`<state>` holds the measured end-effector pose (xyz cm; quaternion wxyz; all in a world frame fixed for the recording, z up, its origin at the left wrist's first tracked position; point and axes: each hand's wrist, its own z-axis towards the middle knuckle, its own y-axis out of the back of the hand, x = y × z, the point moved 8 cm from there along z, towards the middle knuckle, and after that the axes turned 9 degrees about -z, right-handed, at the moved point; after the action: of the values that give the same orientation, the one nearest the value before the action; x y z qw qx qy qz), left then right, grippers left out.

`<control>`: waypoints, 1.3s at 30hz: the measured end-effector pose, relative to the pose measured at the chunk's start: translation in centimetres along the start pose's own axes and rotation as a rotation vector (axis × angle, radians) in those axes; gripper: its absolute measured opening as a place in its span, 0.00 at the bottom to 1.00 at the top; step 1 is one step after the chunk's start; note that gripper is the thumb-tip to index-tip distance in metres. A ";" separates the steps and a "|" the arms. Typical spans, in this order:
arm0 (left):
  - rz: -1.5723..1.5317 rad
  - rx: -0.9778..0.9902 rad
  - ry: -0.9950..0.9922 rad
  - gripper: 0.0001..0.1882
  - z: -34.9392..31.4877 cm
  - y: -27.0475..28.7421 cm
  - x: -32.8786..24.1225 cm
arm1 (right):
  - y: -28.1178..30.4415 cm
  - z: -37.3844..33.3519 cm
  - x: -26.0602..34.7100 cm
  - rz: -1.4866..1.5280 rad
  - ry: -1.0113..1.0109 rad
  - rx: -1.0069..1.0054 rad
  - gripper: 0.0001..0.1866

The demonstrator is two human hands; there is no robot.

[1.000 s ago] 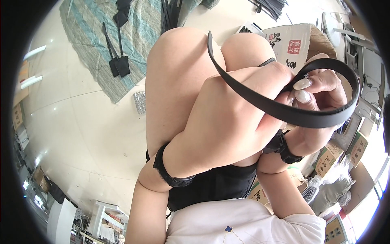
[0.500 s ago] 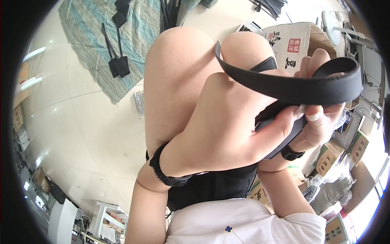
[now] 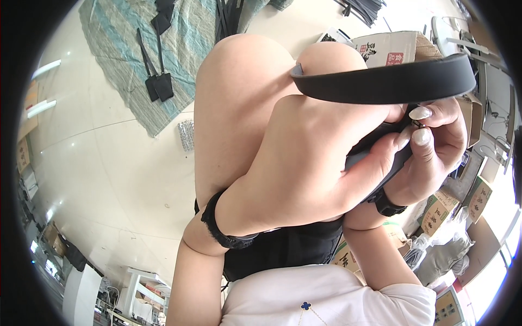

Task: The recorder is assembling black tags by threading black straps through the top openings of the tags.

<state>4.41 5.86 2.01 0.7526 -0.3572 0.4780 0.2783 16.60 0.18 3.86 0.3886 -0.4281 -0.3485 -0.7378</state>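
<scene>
A flat black leather-like piece (image 3: 387, 171) with a wide black strap (image 3: 380, 86) is held above my lap. My left hand (image 3: 310, 157) is closed around the flat piece, its thumb lying along the surface. The strap arches over both hands, curling at its right end. My right hand (image 3: 435, 146) pinches a tiny dark part (image 3: 417, 124) at the piece's upper right edge between thumb and finger, beside my left thumb tip; it is too small to name. My left palm hides much of the flat piece.
On the floor to the far left, a striped green-grey cloth (image 3: 128, 68) bears black flat pieces with straps (image 3: 160, 87). A bundle of black strips (image 3: 365, 10) lies at the top. Cardboard boxes (image 3: 437, 212) and plastic bags (image 3: 446, 250) crowd the right side.
The strap has swung up and its curled end has opened out. My right hand's raised fingers have come down and now pinch at the piece's edge; my left hand has barely moved.
</scene>
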 end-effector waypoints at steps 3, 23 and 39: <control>0.063 0.067 -0.026 0.08 0.4 -0.4 -0.5 | 0.0 0.2 -0.4 0.122 -0.150 -0.009 0.15; -0.034 0.024 0.056 0.09 -0.1 -0.5 0.6 | 0.9 -0.3 -0.3 -0.008 -0.018 0.070 0.10; -0.063 0.046 0.026 0.10 -0.3 -1.0 0.8 | 0.4 -0.1 -0.8 0.176 -0.049 0.127 0.16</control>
<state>5.38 5.10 1.49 0.7629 -0.3583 0.4823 0.2385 17.16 0.16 3.18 0.4694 -0.4498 -0.3649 -0.6665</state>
